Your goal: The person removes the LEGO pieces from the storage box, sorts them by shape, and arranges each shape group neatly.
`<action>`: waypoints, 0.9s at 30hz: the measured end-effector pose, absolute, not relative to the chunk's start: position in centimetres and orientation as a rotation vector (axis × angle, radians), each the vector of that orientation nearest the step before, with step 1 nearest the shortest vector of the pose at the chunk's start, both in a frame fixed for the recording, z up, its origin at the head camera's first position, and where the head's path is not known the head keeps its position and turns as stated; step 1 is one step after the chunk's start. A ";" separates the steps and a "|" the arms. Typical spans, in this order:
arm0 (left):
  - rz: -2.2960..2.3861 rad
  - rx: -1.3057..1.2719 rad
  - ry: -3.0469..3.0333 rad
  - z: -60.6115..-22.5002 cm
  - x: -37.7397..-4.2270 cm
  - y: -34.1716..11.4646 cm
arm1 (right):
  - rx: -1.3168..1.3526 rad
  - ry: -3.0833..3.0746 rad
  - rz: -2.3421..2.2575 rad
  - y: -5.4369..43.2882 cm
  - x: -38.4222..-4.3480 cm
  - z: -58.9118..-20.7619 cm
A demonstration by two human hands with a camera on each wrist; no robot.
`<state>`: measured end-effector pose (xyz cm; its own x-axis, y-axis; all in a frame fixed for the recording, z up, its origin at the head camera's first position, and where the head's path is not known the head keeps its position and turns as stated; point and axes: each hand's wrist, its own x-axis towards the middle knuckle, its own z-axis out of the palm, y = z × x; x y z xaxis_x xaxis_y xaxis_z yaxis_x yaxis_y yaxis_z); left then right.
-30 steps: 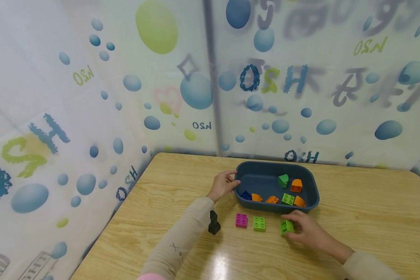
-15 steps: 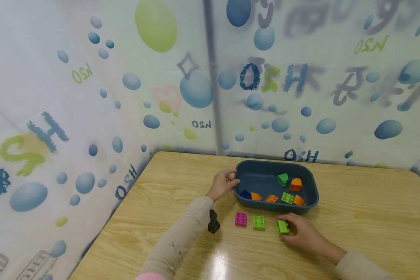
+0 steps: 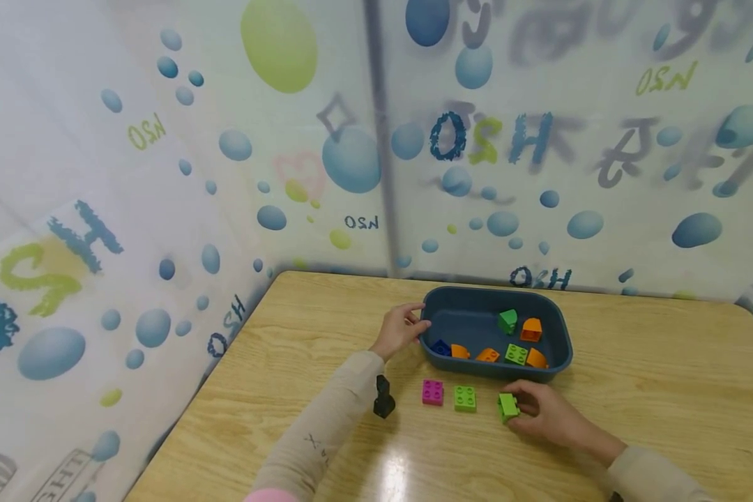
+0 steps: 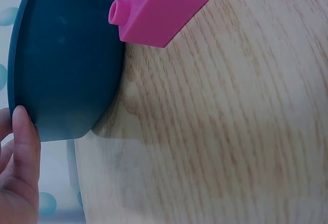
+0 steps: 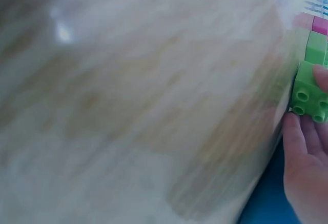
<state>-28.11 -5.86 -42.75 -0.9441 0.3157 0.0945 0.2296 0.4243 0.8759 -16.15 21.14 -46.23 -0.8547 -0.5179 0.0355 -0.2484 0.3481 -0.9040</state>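
My left hand (image 3: 399, 332) pinches the left end of a dark blue plastic bin (image 3: 477, 367), thumb and fingers on either side of its rim. The left wrist view shows the thumb against the bin's wall. In front of the bin, my right hand (image 3: 549, 415) holds a light green toy building block (image 3: 508, 406) between thumb and fingers, its studs turned toward the palm. To its left on the table lie another light green block (image 3: 465, 399) and a magenta block (image 3: 432, 392), both studs up. In the right wrist view the held block (image 5: 309, 93) shows its studs.
Inside the bin are several orange blocks (image 3: 530, 329), a dark green block (image 3: 507, 321), a light green block (image 3: 516, 354) and a dark blue one (image 3: 440, 348). A small black object (image 3: 383, 397) stands beside my left sleeve. Printed curtains (image 3: 326, 237) border the wooden table (image 3: 326, 307).
My right hand has turned the green block so its studs face the palm rather than up, and shifted it slightly left. The left hand stays on the bin's rim.
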 end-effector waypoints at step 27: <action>1.588 0.522 2.582 -42.6 -28.0 -6.0 | -0.850 2.800 -1.047 19.8 -16.3 -45.9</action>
